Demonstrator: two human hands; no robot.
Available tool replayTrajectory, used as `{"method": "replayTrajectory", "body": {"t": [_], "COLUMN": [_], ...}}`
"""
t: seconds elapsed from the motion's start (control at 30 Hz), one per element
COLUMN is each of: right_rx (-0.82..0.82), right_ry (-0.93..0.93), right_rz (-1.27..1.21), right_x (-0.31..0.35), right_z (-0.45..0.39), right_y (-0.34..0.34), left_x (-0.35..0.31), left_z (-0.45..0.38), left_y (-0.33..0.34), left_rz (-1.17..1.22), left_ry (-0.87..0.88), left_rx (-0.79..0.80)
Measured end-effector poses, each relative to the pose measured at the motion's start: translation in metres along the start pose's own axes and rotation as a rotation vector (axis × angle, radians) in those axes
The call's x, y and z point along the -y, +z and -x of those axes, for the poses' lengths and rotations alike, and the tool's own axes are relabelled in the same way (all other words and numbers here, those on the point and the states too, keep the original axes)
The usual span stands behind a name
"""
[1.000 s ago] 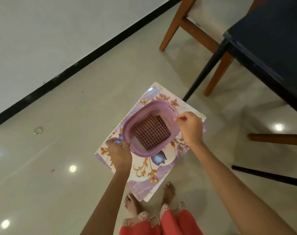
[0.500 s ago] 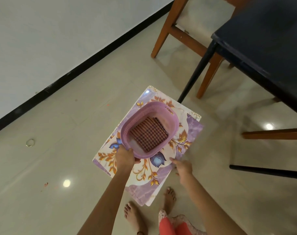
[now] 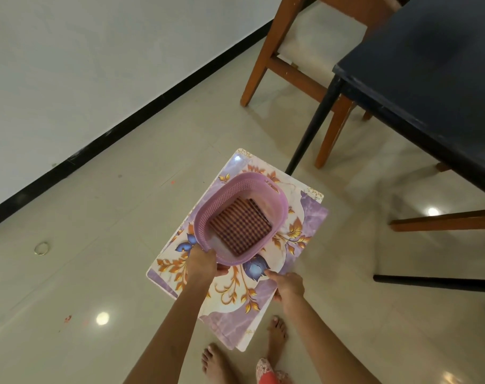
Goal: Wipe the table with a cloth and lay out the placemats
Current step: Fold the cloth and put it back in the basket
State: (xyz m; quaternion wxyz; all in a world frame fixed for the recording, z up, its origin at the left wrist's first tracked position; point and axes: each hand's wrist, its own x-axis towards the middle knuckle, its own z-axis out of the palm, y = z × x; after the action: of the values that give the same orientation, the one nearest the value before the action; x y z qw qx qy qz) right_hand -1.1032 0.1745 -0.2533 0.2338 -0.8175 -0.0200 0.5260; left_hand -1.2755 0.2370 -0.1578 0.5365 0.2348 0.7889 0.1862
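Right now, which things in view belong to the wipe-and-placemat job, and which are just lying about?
Belonging to the job:
- checked cloth in the purple basket
- floral placemats under the basket
- dark table
- left hand gripping the basket rim
- right hand holding the placemats' edge

Lying about:
- metal ring on the floor
- wooden chair

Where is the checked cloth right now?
In the head view, the checked cloth lies folded inside the purple basket, which sits on the flowery placemats near the middle, left of the dark table.
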Motion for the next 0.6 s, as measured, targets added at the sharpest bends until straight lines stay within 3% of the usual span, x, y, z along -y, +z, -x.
{"method": "replayTrajectory", "body": {"t": [0.13, 0.6], "right_rx": [-0.021, 0.057], "right_ry": [-0.028, -0.057], "right_rz": [0.033, -0.211], "right_x": [0.001, -0.017], "right_z": [0.002, 0.007], "right_y": [0.003, 0.011], "left_x": [-0.004, 0.001], "left_z": [0.004, 0.004], "left_y": [0.000, -0.003], "left_rz": [0.023, 0.018], "left_ry": [-0.006, 0.047], "left_rx": [-0.004, 0.021]}}
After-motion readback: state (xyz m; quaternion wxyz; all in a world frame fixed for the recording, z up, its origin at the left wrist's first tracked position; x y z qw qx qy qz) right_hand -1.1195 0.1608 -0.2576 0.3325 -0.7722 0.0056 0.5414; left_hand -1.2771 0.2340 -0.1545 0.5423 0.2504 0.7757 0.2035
